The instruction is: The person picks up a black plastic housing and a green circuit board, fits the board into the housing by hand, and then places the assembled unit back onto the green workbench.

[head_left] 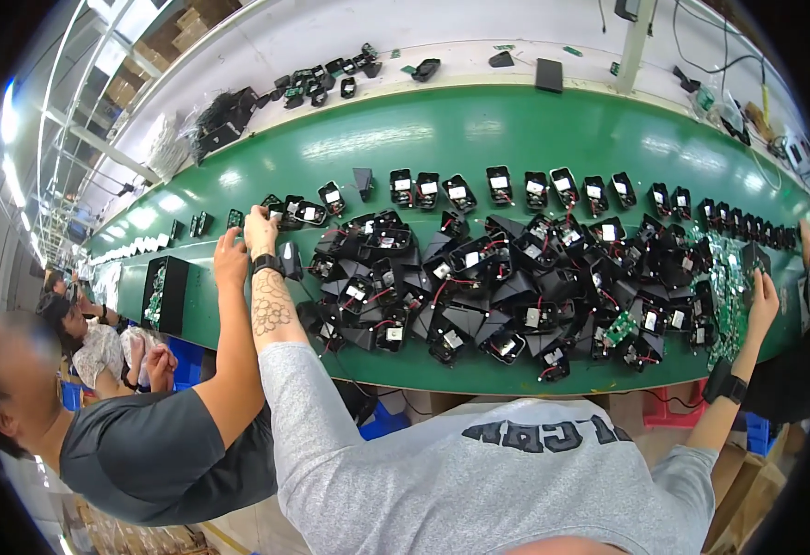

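Note:
My left hand [259,233], on a tattooed arm with a dark wristband, reaches far forward. Its fingers are closed beside a black plastic housing [289,211] at the left end of a row; what they grip is hidden. Out at the right, my right hand [764,301] pinches a black plastic housing [754,260] above a heap of green circuit boards [727,296]. Between my arms lies a big pile of black housings [488,268], many with red wires and white-labelled parts.
A co-worker's hand [230,257] is close beside my left hand. The green table [405,120] carries a row of upright housings [498,185] behind the pile. A black box [166,294] of circuit boards stands left. More housings [312,85] lie on the back ledge.

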Demonstrator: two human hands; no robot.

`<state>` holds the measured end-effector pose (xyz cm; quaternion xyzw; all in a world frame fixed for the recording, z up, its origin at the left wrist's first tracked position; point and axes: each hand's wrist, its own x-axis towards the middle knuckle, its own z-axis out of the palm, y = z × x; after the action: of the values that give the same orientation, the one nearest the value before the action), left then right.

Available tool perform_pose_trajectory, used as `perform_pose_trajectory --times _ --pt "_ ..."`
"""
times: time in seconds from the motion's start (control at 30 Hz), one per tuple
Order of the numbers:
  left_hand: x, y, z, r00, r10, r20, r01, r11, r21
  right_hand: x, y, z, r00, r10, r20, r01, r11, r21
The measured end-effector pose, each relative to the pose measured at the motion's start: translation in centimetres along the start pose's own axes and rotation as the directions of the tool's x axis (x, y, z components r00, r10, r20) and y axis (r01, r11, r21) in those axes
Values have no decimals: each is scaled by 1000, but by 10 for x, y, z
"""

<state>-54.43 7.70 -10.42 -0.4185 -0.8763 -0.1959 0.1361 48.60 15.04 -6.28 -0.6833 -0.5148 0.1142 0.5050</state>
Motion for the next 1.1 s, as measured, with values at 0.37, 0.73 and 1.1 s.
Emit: perform_pose_trajectory --times 0.37,0.73,1.1 --pt "-87 176 -130 944 111 311 284 212 -935 -119 -168 51 914 -71 398 -181 809 560" --pt "-301 383 -158 857 443 265 284 25 -959 -220 -265 169 438 -268 858 -724 460 514" --pt "-296 393 -138 399 723 564 834 -30 -550 -208 -239 144 371 -352 859 -576 639 510"
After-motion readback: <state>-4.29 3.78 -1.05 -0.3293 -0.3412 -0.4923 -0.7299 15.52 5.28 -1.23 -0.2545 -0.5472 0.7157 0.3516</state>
